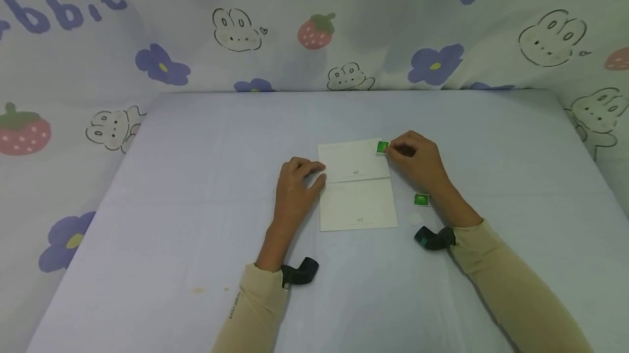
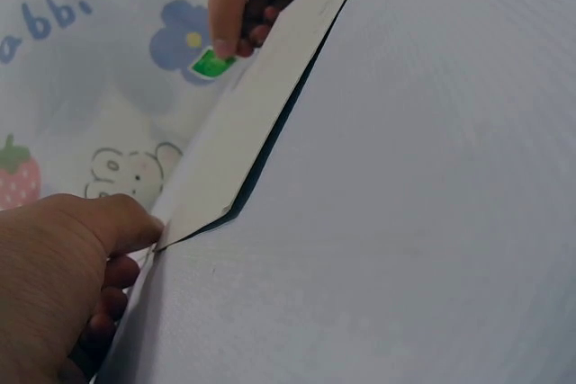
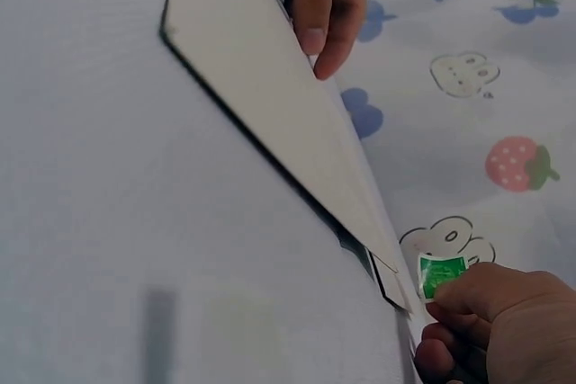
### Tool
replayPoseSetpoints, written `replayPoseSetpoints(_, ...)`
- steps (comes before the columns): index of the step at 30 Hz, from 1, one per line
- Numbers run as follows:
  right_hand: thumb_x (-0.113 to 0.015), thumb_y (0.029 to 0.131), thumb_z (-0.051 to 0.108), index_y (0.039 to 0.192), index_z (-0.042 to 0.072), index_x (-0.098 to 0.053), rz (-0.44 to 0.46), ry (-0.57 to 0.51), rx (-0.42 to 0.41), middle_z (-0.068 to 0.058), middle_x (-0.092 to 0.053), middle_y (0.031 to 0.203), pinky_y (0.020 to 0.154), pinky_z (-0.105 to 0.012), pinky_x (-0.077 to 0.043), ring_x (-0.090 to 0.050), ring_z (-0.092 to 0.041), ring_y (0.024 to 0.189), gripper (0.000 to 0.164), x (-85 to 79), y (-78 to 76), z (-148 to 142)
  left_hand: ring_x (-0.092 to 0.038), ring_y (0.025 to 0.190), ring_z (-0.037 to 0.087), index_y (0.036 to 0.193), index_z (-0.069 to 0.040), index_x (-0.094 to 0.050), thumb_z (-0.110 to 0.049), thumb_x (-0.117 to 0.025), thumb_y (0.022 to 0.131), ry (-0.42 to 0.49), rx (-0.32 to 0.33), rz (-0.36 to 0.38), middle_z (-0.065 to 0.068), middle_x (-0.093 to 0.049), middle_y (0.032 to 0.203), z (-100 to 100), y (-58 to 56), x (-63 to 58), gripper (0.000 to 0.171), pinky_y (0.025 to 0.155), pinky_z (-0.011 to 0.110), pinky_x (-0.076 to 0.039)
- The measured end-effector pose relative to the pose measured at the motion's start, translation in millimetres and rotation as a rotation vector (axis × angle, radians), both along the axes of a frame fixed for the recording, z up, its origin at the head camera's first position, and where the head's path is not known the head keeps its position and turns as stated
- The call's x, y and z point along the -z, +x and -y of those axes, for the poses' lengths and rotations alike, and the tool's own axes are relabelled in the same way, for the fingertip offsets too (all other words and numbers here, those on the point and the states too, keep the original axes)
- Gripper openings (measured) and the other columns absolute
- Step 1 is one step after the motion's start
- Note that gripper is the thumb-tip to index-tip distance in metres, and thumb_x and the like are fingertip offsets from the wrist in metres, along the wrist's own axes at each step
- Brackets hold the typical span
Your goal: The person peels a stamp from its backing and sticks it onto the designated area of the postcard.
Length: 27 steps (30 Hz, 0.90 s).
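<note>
Two cream cards [image 1: 351, 159] with small print lie one above the other, their long edges meeting. My right hand [image 1: 417, 159] pinches a small green stamp sticker [image 3: 441, 274] with a white border between thumb and forefinger. In the head view it overlaps the top right corner of the upper card. At the cards' left edge, near the seam, the thumb and forefinger of my left hand [image 1: 297, 186] rest on the paper with a gap between them. A second green stamp sticker [image 1: 421, 199] lies on the table below my right hand.
A small white scrap [image 1: 415, 219] lies right of the lower card [image 1: 358, 205]. Each sleeve cuff carries a black wrist camera [image 1: 301, 271]. The table has a plain pale cover [image 1: 196, 178], and behind it hangs a cloth with rabbits, strawberries and flowers [image 1: 314, 32].
</note>
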State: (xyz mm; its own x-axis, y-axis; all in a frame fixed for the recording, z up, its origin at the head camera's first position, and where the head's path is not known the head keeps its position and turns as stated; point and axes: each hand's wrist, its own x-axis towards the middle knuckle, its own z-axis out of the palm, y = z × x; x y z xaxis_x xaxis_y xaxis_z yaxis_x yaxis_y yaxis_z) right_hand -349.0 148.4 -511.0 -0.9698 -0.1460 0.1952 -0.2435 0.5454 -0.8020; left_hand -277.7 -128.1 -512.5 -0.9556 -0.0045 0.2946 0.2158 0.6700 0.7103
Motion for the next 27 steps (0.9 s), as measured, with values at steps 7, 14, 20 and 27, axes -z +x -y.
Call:
replayPoseSetpoints(7,-0.074,0.093,0.030,0.098,0.009,-0.076,0.026,0.006,-0.012,0.001,-0.064,0.096,0.071,-0.026,-0.043,-0.054,-0.015,0.083,0.021,0.4,-7.3,1.7,-0.051,0.097,0.023,0.105,-0.009,-0.077,-0.011,-0.076,0.090,0.008,-0.002,0.001,0.005,-0.060,0.106,-0.9,0.0,-0.1,0.016,0.084,0.035,-0.044)
replayPoseSetpoints(14,-0.075,0.093,0.023,0.098,0.008,-0.075,-0.007,0.036,-0.047,-0.001,-0.065,0.096,0.073,-0.026,-0.042,-0.054,-0.014,0.084,0.016,-1.4,-12.8,4.8,-0.051,0.096,0.023,0.105,-0.009,-0.077,-0.011,-0.077,0.090,-0.002,-0.004,-0.004,0.005,-0.059,0.105,-1.0,-0.5,-2.0,0.016,0.083,0.034,-0.044)
replayPoseSetpoints(20,-0.075,0.093,0.017,0.101,0.005,-0.074,-0.059,0.141,-0.086,-0.004,-0.064,0.098,0.074,-0.030,-0.044,-0.055,-0.017,0.086,0.015,-3.8,-13.4,7.2,-0.051,0.096,0.023,0.106,-0.008,-0.076,-0.011,-0.076,0.090,-0.008,0.002,-0.003,0.006,-0.059,0.106,-1.6,-1.1,-3.1,0.016,0.083,0.034,-0.044)
replayPoseSetpoints(27,-0.072,0.095,0.016,0.114,0.000,-0.065,-0.017,0.231,-0.081,-0.011,-0.055,0.106,0.072,-0.036,-0.043,-0.051,-0.022,0.087,0.026,-6.9,-10.8,15.8,-0.051,0.096,0.023,0.106,-0.008,-0.076,-0.011,-0.076,0.091,-0.019,0.002,-0.001,0.006,-0.059,0.106,-0.5,-1.6,-1.5,0.015,0.083,0.034,-0.043)
